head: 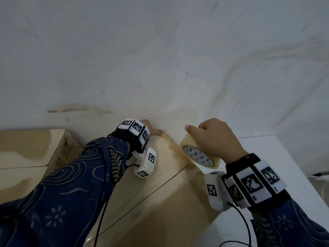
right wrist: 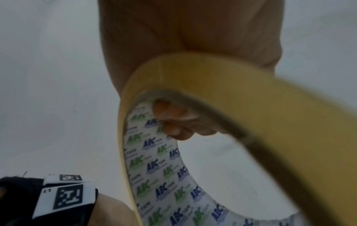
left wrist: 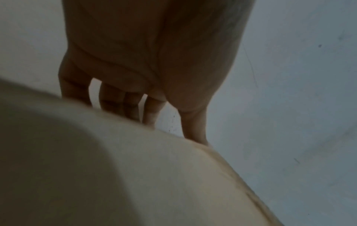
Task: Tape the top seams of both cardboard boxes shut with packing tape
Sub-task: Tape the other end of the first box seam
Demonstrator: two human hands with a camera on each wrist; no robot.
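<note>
Two cardboard boxes stand against a white wall: one at the left (head: 26,148), one in the middle (head: 160,202) whose top seam (head: 156,184) runs diagonally. My left hand (head: 154,131) reaches over this box's far edge; in the left wrist view its straight fingers (left wrist: 133,105) go down behind the box edge (left wrist: 154,168), tips hidden. My right hand (head: 215,138) grips a yellowish packing tape roll (head: 197,155) at the seam's far end. In the right wrist view the fingertips (right wrist: 173,119) curl inside the roll's printed core (right wrist: 160,175). Whether a tape strip is stuck down cannot be told.
A white table (head: 288,157) carries the middle box and runs out to the right. The stained white wall (head: 160,59) stands right behind both boxes. Black cables (head: 101,216) hang from the wrist cameras over the box top.
</note>
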